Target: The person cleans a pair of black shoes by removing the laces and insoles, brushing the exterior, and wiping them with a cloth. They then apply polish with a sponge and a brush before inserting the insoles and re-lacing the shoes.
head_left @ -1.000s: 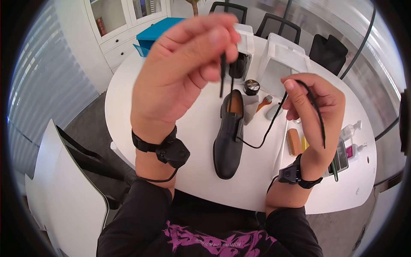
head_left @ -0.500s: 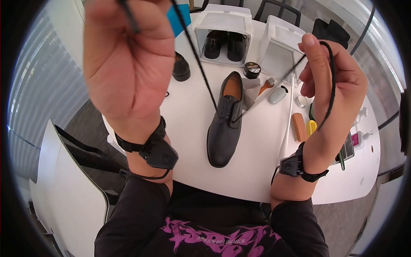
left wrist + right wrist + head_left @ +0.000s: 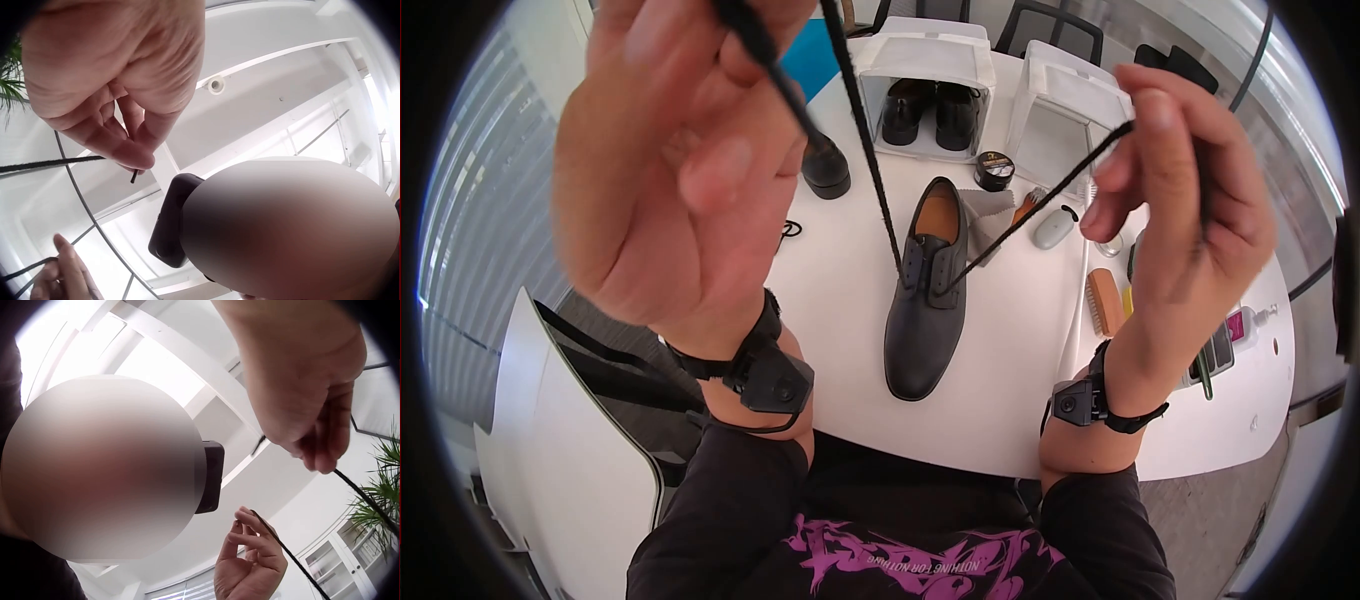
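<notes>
A dark lace-up shoe (image 3: 925,345) lies on the white table, toe toward the person. From its eyelets a black shoelace (image 3: 865,130) runs up in two straight lengths, one to each hand. The left hand (image 3: 685,170), high at the upper left, pinches one length; in the left wrist view a short lace tip (image 3: 134,176) pokes out below the fingertips. At the upper right, the right hand (image 3: 1190,180) pinches the other length between thumb and fingers. The right wrist view shows this lace (image 3: 369,500) leaving the fingertips of the right hand (image 3: 306,381).
Another dark shoe (image 3: 827,168) stands partly behind the left hand. Farther back is a white box (image 3: 925,50) with black shoes inside, beside a second white box (image 3: 1070,70). A polish tin (image 3: 994,171), a grey cloth (image 3: 988,205) and a wooden brush (image 3: 1103,302) lie right of the shoe.
Both hands have moved up and apart, the left to the left, the right to the right. The lace lengths went from hanging slack to straight. The shoe's toe shifted slightly toward the left.
</notes>
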Tool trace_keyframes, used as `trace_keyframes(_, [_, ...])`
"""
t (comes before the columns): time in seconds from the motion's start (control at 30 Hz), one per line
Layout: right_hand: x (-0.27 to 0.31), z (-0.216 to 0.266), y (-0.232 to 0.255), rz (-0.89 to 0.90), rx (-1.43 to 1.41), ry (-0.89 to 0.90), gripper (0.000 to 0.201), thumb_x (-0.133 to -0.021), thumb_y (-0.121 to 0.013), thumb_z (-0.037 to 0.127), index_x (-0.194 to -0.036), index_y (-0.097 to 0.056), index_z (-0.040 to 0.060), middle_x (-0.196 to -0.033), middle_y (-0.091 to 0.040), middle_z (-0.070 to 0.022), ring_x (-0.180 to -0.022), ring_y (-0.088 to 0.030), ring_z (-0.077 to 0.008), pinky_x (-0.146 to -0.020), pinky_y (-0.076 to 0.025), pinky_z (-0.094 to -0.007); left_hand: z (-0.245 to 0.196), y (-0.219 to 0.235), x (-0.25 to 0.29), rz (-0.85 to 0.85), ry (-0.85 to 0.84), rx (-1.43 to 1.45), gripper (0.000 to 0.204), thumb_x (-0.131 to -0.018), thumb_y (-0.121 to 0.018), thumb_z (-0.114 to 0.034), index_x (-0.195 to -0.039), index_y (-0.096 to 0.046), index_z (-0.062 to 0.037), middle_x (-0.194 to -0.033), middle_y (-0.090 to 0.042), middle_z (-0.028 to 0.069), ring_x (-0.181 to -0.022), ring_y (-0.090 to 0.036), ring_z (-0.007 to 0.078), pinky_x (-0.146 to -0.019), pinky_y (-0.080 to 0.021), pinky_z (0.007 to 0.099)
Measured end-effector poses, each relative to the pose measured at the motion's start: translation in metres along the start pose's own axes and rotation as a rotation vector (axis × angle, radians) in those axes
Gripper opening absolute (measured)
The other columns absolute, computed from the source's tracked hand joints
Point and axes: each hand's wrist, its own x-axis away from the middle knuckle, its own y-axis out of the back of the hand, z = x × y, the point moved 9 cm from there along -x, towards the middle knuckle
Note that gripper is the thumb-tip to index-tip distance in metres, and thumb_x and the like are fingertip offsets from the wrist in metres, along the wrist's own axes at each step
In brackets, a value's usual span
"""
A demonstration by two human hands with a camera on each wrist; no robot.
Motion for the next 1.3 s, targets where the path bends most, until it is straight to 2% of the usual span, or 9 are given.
trace_keyframes(0.13, [0.000, 0.016, 0.003, 0.074, -0.010, 0.062, 0.033, -0.121, -0.063, 0.019, -0.137, -0.078, -0.0058, -0.098, -0.083, -0.0125, -0.073, -0.080, -0.0155, -0.055, -0.054, -0.0222, 0.005, -0.006, 0.001, -0.136, -0.021, -0.361, 0.052, -0.118, -0.068, -0.011, -0.164, -0.045, -0.0081, -0.157, -0.049, 0.0131, -0.133, -0.063, 0.0244, -0.088, -0.065, 0.0224])
trace_keyframes(0.17, [-0.004, 0.013, 0.002, 0.131, -0.001, 0.046, 0.041, -0.123, -0.054, 0.018, -0.146, -0.070, -0.0111, -0.119, -0.085, -0.0242, -0.098, -0.088, -0.0273, -0.064, -0.064, -0.0254, 0.005, -0.008, 0.001, -0.167, -0.028, -0.455, 0.046, -0.118, -0.068, -0.012, -0.160, -0.050, -0.0059, -0.151, -0.054, 0.0129, -0.127, -0.066, 0.0229, -0.083, -0.063, 0.0213])
trace_keyframes(0.3, [0.000, 0.020, -0.005, 0.068, -0.075, 0.123, 0.051, -0.124, -0.044, 0.016, -0.158, -0.053, -0.0207, -0.142, -0.072, -0.0414, -0.120, -0.083, -0.0444, -0.084, -0.073, -0.0352, -0.003, -0.013, -0.002, -0.292, -0.062, -0.828, 0.032, -0.118, -0.071, -0.016, -0.143, -0.070, 0.0030, -0.125, -0.075, 0.0120, -0.102, -0.079, 0.0167, -0.066, -0.058, 0.0172])
trace_keyframes(0.33, [0.001, 0.019, -0.002, 0.068, -0.077, 0.127, 0.051, -0.124, -0.044, 0.016, -0.158, -0.053, -0.0207, -0.142, -0.072, -0.0414, -0.120, -0.083, -0.0444, -0.084, -0.073, -0.0352, -0.006, -0.012, -0.002, -0.326, -0.069, -0.918, 0.031, -0.117, -0.071, -0.017, -0.139, -0.075, 0.0052, -0.119, -0.080, 0.0117, -0.096, -0.082, 0.0152, -0.061, -0.056, 0.0162])
trace_keyframes(0.37, [0.001, 0.020, 0.001, 0.062, -0.090, 0.140, 0.052, -0.125, -0.043, 0.018, -0.158, -0.053, -0.0204, -0.143, -0.072, -0.0412, -0.119, -0.083, -0.0440, -0.084, -0.073, -0.0351, -0.025, 0.029, 0.020, -0.678, -0.152, -0.965, 0.045, -0.123, -0.062, -0.033, -0.147, -0.074, 0.0031, -0.112, -0.084, 0.0104, -0.079, -0.076, 0.0098, -0.053, -0.042, 0.0154])
trace_keyframes(0.7, [-0.001, 0.020, 0.032, 0.106, -0.350, 0.316, 0.052, -0.128, -0.028, 0.020, -0.157, -0.051, -0.0172, -0.120, -0.079, -0.0328, -0.100, -0.085, -0.0401, -0.086, -0.070, -0.0402, -0.031, 0.014, 0.022, -0.558, -0.149, -1.346, 0.041, -0.121, -0.066, -0.035, -0.132, -0.080, 0.0014, -0.105, -0.080, 0.0052, -0.064, -0.060, 0.0035, -0.053, -0.035, 0.0204])
trace_keyframes(0.93, [0.001, 0.032, -0.012, 0.182, -0.332, 0.146, 0.054, -0.118, -0.049, 0.005, -0.167, -0.044, -0.0175, -0.153, -0.065, -0.0444, -0.133, -0.076, -0.0490, -0.102, -0.069, -0.0434, 0.005, -0.004, 0.000, -0.555, -0.044, -1.189, 0.034, -0.122, -0.065, -0.027, -0.128, -0.079, 0.0024, -0.108, -0.078, 0.0066, -0.060, -0.057, 0.0026, -0.052, -0.036, 0.0174])
trace_keyframes(1.13, [0.006, 0.032, -0.006, 0.198, -0.195, 0.189, 0.056, -0.126, -0.050, 0.029, -0.161, -0.051, -0.0161, -0.144, -0.071, -0.0423, -0.121, -0.082, -0.0464, -0.094, -0.072, -0.0396, -0.004, -0.002, 0.005, -0.663, -0.066, -1.124, 0.033, -0.118, -0.071, -0.022, -0.137, -0.076, 0.0042, -0.106, -0.077, 0.0072, -0.055, -0.052, 0.0019, -0.049, -0.039, 0.0184])
trace_keyframes(1.3, [0.019, 0.025, 0.022, 0.064, -0.267, 0.091, 0.049, -0.123, -0.062, 0.034, -0.119, -0.070, -0.0141, -0.084, -0.080, -0.0215, -0.060, -0.078, -0.0243, -0.057, -0.060, -0.0287, -0.023, -0.009, 0.016, -0.673, -0.210, -1.096, 0.032, -0.117, -0.074, -0.024, -0.132, -0.076, 0.0033, -0.106, -0.077, 0.0080, -0.054, -0.050, 0.0012, -0.048, -0.037, 0.0187])
